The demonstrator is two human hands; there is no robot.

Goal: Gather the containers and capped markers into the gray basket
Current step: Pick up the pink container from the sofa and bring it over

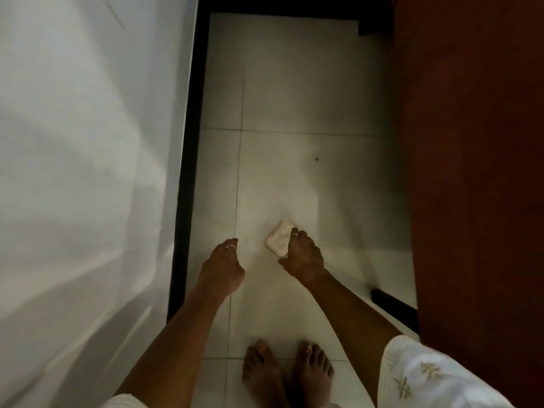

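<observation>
Tile floor point(294, 113) — white sheet point(88, 142) left; red-brown panel point(471, 142) right.

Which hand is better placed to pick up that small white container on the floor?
Right. The right hand already has its fingers over the small white rectangular container; the left hand hangs apart, holding nothing.

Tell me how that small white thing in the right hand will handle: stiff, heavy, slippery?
The white object looks flat with rounded corners, so it probably won't roll. The right hand pinches it with fingertips alone, suggesting it is light. Stiffness: cannot tell, blurred.
</observation>
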